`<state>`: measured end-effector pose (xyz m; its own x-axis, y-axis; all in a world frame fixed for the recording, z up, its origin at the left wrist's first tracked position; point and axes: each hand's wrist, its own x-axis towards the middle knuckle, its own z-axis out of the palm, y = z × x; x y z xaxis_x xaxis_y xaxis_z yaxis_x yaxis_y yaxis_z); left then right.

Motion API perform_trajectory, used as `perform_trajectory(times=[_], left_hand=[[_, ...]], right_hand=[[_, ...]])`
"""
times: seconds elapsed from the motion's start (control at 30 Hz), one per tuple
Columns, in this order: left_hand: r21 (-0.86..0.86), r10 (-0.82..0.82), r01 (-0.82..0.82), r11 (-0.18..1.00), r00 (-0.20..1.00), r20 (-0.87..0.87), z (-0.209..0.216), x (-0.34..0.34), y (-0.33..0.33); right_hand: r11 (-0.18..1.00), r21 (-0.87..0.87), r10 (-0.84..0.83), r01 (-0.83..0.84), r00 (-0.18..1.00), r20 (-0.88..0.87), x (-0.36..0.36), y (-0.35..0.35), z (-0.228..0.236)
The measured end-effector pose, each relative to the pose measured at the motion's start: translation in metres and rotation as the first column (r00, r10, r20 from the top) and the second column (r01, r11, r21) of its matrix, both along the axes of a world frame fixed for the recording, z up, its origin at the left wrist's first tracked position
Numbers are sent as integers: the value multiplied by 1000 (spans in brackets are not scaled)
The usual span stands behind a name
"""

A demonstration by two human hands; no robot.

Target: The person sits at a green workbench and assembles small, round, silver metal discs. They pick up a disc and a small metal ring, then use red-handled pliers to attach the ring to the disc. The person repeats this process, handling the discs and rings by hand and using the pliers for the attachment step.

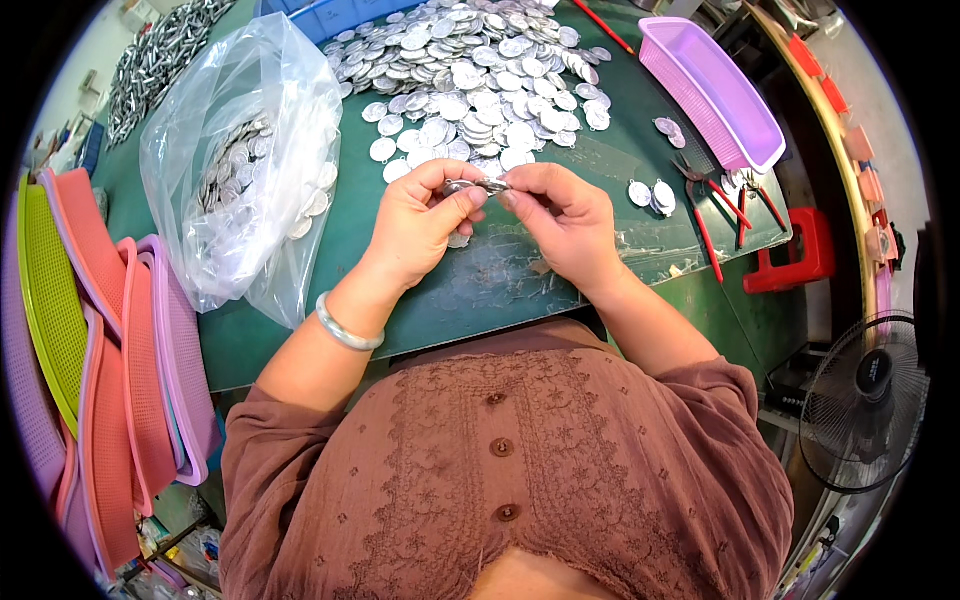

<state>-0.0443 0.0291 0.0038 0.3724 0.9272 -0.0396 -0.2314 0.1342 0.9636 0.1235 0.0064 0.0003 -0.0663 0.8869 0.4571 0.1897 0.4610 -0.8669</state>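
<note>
My left hand [418, 222] and my right hand [568, 222] meet above the near part of the table, each with thumb and forefinger closed. Between their fingertips are small round silver metal discs [478, 186], seen nearly edge-on; how many is hard to make out. Just beyond my hands spreads a large heap of flat silver discs [480, 75], many with a small loop at the rim. One more disc [459, 240] lies partly hidden under my left hand. To the left, a clear plastic bag [270, 70] holds more discs.
On the right lie red-handled pliers [703, 225], a second pair [762, 200], a few loose discs and a purple basket [715, 90]. Stacked coloured baskets [110, 400] stand left. A blue bin [345, 15], a red stool [795, 255] and a fan [865, 405] surround the green table [420, 320].
</note>
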Motion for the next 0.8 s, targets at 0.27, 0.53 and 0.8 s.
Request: perform_trajectory(times=[0.27,0.53,0.8], left_hand=[[120,10,-12,993,1000,19,-2,0,-1],[202,52,-49,978,999,-10,-6,0,-1],[431,109,-76,899,993,-51,-12,2,1]], right_hand=[[952,305,-111,38,968,224,0,-2,10],[942,330,-150,56,952,267,1,-1,10],[959,282,-103,18,951,291,2,0,7]])
